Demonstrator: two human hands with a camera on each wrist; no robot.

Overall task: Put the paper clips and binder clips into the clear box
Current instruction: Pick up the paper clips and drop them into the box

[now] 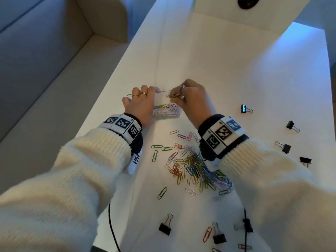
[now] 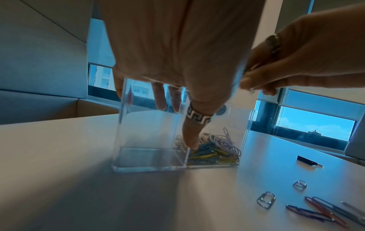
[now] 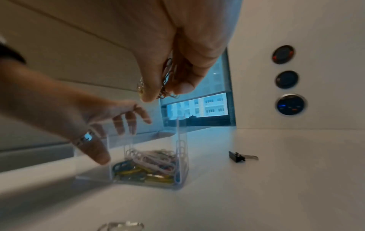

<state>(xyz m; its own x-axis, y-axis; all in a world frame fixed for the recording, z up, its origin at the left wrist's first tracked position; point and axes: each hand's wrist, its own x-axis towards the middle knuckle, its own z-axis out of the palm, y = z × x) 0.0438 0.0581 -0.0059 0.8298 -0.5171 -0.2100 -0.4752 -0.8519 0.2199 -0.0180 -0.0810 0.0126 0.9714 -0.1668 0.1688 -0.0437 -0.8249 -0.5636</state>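
A clear box with two compartments stands on the white table. Its right compartment holds a heap of coloured paper clips; the left compartment is bare. My left hand grips the box from above, thumb on the near wall and fingers over the far wall. My right hand pinches a small bunch of paper clips just above the box's open top. Nearer me lies a loose pile of paper clips.
Several black binder clips lie scattered: to the right and near the front edge. A grey sofa runs along the left of the table. Black cables hang at the front.
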